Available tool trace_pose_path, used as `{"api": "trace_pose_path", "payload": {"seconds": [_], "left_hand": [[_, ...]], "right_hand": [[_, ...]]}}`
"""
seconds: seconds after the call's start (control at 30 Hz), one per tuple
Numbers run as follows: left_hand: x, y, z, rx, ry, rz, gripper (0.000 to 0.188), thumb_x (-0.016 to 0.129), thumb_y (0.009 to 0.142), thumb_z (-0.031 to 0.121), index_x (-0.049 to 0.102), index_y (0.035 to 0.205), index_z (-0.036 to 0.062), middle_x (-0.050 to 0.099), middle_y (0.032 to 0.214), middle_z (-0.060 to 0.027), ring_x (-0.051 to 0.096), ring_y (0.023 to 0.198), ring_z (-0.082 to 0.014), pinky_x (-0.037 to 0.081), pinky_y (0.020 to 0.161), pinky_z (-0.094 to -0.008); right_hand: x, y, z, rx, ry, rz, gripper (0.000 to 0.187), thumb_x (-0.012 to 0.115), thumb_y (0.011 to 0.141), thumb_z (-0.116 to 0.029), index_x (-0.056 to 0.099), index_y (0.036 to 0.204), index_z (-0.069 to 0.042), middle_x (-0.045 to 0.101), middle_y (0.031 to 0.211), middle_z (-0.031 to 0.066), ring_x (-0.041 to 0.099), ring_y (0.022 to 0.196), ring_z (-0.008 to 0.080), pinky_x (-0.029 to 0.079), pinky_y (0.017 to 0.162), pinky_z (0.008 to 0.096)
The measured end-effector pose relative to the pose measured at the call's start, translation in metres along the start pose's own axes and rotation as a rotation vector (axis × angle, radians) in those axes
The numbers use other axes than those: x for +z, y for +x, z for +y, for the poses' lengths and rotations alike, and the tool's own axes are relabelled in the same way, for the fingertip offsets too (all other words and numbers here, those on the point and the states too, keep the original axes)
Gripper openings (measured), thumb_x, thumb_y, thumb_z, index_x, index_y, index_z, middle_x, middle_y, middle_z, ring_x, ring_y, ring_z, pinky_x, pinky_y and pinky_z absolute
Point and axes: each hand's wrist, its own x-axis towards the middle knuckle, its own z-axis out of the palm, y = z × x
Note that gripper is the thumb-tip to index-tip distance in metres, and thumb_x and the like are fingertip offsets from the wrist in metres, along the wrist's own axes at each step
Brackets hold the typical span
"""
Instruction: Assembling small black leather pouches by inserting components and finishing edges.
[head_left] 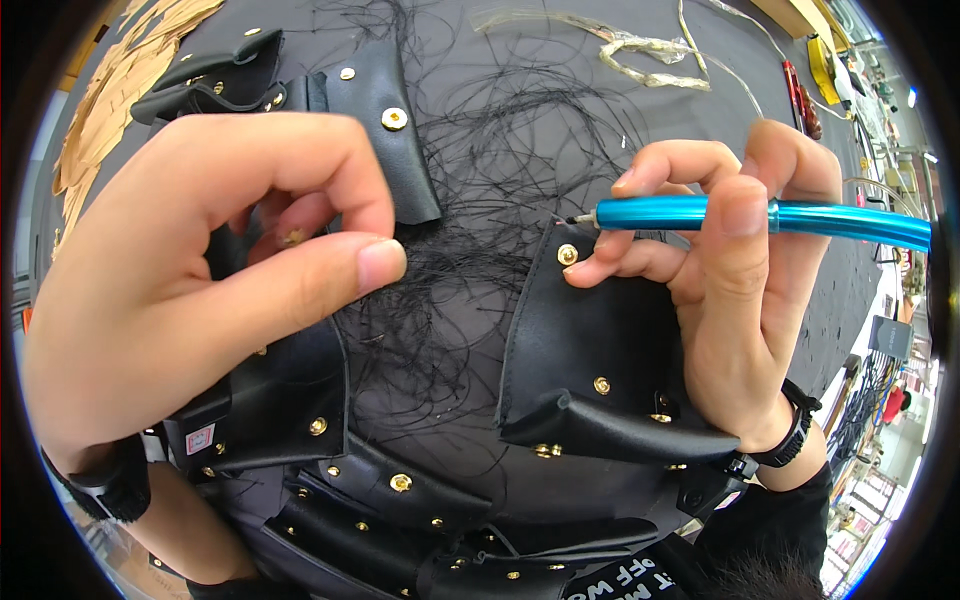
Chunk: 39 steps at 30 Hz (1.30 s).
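My right hand (735,230) grips a shiny blue pen-shaped tool (670,213), its thin metal tip at the upper corner of a black leather piece (600,330). That piece has stitched edges and gold snaps, and the hand's lower fingers lie over it. My left hand (230,240) is closed in a pinch, thumb against bent forefinger; whatever it holds, if anything, is too small to make out. Beneath the left hand lies another black leather piece (300,385) with gold snaps, partly hidden by it.
Loose black thread ends (510,150) litter the dark tabletop. More black leather pieces with snaps (375,140) lie at the far left and near edge (380,545). Tan scraps (110,110) are piled far left. A clear plastic strip (650,65) and red-handled tool (793,95) lie at the back.
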Motion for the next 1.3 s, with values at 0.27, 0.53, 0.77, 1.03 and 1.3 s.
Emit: {"api": "trace_pose_path", "payload": {"seconds": [0.27,0.53,0.77,1.03,1.3], "left_hand": [[0.009,-0.001,0.003,0.088,-0.078,0.045,0.031,0.072,0.07,0.009,0.059,0.098,0.0045,0.041,0.074,0.0025,0.037,0.066,-0.0068,0.031,0.059,-0.021],[0.027,0.001,0.002,0.266,0.036,-0.014,0.036,0.075,0.065,0.004,0.06,0.098,0.0076,0.041,0.07,-0.0025,0.041,0.06,-0.0138,0.036,0.054,-0.0268],[0.028,0.007,-0.003,0.291,0.101,-0.077,0.024,0.073,0.069,0.01,0.059,0.089,0.0085,0.045,0.069,-0.0026,0.047,0.062,-0.0176,0.037,0.061,-0.0306],[0.027,0.003,-0.004,0.257,0.128,-0.099,0.016,0.071,0.071,0.011,0.059,0.081,0.0087,0.043,0.068,-0.0022,0.044,0.059,-0.0169,0.036,0.06,-0.0298],[0.024,0.008,0.012,0.083,0.112,-0.195,0.011,0.069,0.072,0.011,0.06,0.078,0.0113,0.042,0.068,-0.0006,0.043,0.058,-0.0155,0.034,0.065,-0.0291]], "right_hand": [[-0.007,-0.009,-0.02,-0.067,-0.077,-0.142,0.025,0.031,0.1,-0.03,0.021,0.111,-0.009,0.049,0.097,0.0234,0.062,0.071,0.0229,0.059,0.067,0.0381],[-0.006,-0.021,-0.023,-0.075,-0.023,-0.312,0.026,0.034,0.099,-0.028,0.02,0.109,-0.008,0.049,0.097,0.0256,0.063,0.072,0.0246,0.059,0.067,0.0377],[-0.005,-0.024,-0.014,-0.071,-0.027,-0.442,0.027,0.037,0.098,-0.026,0.02,0.107,-0.008,0.049,0.097,0.0275,0.063,0.072,0.0261,0.059,0.067,0.0373],[-0.003,-0.025,-0.01,-0.077,-0.027,-0.507,0.028,0.041,0.097,-0.024,0.02,0.105,-0.007,0.05,0.097,0.0297,0.064,0.073,0.0278,0.058,0.067,0.0368],[-0.002,-0.026,-0.007,-0.077,-0.037,-0.53,0.03,0.044,0.096,-0.022,0.02,0.103,-0.006,0.05,0.096,0.0319,0.064,0.073,0.0295,0.058,0.067,0.0364]]}}
